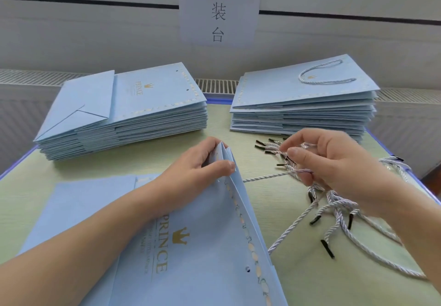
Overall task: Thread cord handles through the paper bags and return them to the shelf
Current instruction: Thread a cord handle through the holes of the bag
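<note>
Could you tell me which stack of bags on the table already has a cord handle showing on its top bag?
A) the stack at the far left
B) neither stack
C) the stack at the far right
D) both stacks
C: a looped cord handle lies on the top bag of the far right stack, while the top bag of the far left stack shows only empty punched holes.

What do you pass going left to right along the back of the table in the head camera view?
Left stack of bags, no cords on its top bag → wall sign above the gap → right stack, its top bag already fitted with a cord handle.
</note>
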A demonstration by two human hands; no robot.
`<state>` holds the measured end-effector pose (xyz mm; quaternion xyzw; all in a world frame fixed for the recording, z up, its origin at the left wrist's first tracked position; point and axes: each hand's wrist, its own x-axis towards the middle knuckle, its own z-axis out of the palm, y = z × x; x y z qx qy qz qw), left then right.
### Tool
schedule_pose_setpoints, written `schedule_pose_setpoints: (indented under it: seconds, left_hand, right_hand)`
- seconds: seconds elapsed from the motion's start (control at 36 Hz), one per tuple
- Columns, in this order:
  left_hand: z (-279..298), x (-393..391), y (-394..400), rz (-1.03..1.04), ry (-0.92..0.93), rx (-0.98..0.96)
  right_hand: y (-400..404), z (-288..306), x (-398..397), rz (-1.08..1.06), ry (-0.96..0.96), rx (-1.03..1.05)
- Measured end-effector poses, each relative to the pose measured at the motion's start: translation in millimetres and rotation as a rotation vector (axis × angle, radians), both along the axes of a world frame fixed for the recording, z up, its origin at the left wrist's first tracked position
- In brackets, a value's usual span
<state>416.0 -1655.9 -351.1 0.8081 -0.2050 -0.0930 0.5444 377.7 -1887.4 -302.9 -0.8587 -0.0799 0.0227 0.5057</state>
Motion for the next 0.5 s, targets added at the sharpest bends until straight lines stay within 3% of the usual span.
schedule_pose_setpoints:
  seconds: [0.14, 0.28, 0.33, 0.42, 0.5]
  left_hand:
    - [-1, 2, 3, 0.018, -0.065, 0.069]
    - [3, 6, 2, 0.025, -0.074, 0.031]
    - [12, 7, 2, 0.055, -0.121, 0.028]
    - [41, 7, 4, 0.148, -0.286, 0.037]
    - [86, 0, 10, 0.265, -0.532, 0.056]
  right_hand:
    - [9, -13, -1, -0.078, -0.343, -0.295]
    - [15, -23, -4, 0.076, -0.172, -0.402]
    - [16, -23, -5, 0.071, -0.212, -0.490]
    - [19, -8, -10, -0.071, -0.397, -0.534]
    - [17, 13, -16, -0.042, -0.319, -0.441]
